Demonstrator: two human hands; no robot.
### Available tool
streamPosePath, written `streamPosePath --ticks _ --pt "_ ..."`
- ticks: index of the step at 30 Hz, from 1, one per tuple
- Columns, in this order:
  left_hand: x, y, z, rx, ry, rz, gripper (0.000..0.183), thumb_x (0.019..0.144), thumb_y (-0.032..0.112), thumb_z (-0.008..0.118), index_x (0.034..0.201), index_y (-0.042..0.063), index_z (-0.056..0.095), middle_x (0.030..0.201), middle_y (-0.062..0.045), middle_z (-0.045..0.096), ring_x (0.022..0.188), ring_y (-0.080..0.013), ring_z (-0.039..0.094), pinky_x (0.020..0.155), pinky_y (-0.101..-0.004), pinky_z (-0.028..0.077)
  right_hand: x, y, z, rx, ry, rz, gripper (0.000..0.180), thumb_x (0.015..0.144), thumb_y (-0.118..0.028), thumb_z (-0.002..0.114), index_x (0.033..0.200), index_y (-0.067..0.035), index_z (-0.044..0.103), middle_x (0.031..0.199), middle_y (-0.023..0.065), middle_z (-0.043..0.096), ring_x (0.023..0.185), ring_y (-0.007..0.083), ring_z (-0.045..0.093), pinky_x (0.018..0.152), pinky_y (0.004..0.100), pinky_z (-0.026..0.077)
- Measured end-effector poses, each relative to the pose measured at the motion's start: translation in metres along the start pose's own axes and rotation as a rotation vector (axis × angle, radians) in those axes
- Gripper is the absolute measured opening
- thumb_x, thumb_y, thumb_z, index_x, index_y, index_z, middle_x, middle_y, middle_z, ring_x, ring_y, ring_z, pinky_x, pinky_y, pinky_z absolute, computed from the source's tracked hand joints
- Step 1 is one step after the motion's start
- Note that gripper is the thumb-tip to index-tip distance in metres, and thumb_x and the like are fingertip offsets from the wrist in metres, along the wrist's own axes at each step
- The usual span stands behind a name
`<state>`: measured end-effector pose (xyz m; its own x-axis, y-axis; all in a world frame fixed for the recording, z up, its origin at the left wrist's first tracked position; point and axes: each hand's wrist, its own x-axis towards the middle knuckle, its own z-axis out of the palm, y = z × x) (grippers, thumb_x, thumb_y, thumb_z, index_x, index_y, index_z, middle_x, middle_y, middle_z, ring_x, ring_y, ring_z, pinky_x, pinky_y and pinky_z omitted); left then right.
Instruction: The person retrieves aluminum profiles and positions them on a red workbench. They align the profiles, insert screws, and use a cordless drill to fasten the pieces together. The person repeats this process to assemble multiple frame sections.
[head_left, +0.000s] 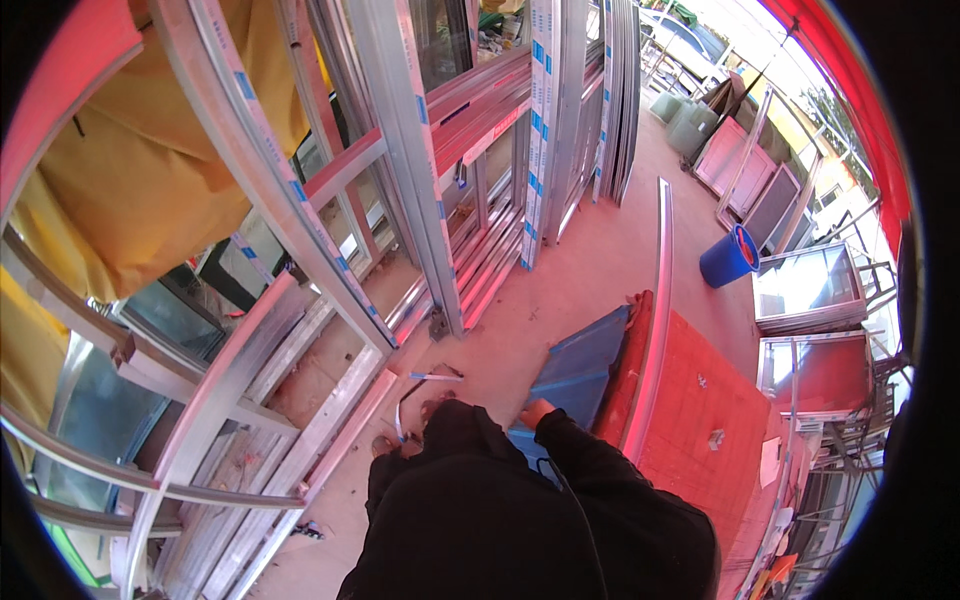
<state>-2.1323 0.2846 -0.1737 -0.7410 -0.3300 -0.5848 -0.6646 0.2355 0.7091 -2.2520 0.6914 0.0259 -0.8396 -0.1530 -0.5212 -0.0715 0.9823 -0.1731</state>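
Note:
My right hand (535, 412) shows just past the cuff of a black sleeve, by the edge of a blue sheet-like panel (581, 367) at the side of a red-topped table (705, 397). Its fingers are too small and partly hidden to tell whether they hold anything. My left hand is not in view. A long metal profile (656, 337) lies along the table's near side and juts out past its far end. Strips of tape or film with blue marks (436, 377) lie on the floor in front of my feet.
Upright aluminium frames and profiles (420, 172) line the left, with more lengths (315, 427) low down beside me. A blue bucket (724, 259) stands on the floor beyond the table. Framed panels (810, 289) are stacked at the right.

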Motion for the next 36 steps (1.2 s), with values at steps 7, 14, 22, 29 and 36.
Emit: streamPosePath --ticks 7,14,22,29,36 --pt "0.024 0.033 0.005 0.070 -0.073 -0.070 0.028 0.092 0.028 0.058 0.091 0.001 0.065 0.080 -0.021 0.068 0.076 -0.0352 0.068 0.064 -0.0487 0.050 0.157 0.042 -0.110 0.225 0.218 0.146 0.047 0.083 -0.041 0.064 0.109 -0.003 0.075 0.110 0.0238 0.071 0.110 0.0401 0.066 0.100 0.0480 0.050" --pt "0.052 0.114 0.044 0.156 -0.087 -0.203 0.031 0.091 0.032 0.059 0.092 0.002 0.068 0.084 -0.020 0.069 0.079 -0.0356 0.068 0.068 -0.0495 0.051 0.413 0.087 -0.399 0.636 0.782 -0.041 0.082 0.076 -0.039 0.083 0.134 0.010 0.053 0.127 0.0298 0.063 0.119 0.0394 0.063 0.101 0.0447 0.050" --pt "0.024 0.278 0.097 0.198 -0.028 -0.393 0.034 0.090 0.036 0.060 0.093 0.004 0.071 0.089 -0.019 0.071 0.083 -0.0361 0.069 0.073 -0.0503 0.052 0.620 0.096 -0.686 0.836 0.960 -0.246 0.114 0.072 -0.041 0.089 0.150 0.014 0.027 0.145 0.0315 0.048 0.138 0.0358 0.047 0.114 0.0412 0.037" --pt "-0.092 0.317 0.115 0.280 -0.009 -0.510 0.037 0.089 0.040 0.061 0.094 0.005 0.074 0.092 -0.018 0.073 0.086 -0.0366 0.070 0.077 -0.0510 0.053 0.731 0.114 -0.746 0.823 0.767 -0.552 0.084 0.078 -0.032 0.087 0.137 0.013 0.047 0.129 0.0232 0.061 0.117 0.0300 0.059 0.103 0.0402 0.046" --pt "-0.199 0.302 0.214 0.282 0.191 -0.558 0.039 0.087 0.043 0.058 0.088 0.010 0.077 0.096 -0.018 0.074 0.093 -0.0371 0.070 0.084 -0.0504 0.055 0.696 0.095 -0.720 0.858 0.752 -0.702 0.060 0.082 -0.025 0.085 0.122 0.013 0.059 0.120 0.0231 0.066 0.107 0.0283 0.063 0.098 0.0432 0.049"
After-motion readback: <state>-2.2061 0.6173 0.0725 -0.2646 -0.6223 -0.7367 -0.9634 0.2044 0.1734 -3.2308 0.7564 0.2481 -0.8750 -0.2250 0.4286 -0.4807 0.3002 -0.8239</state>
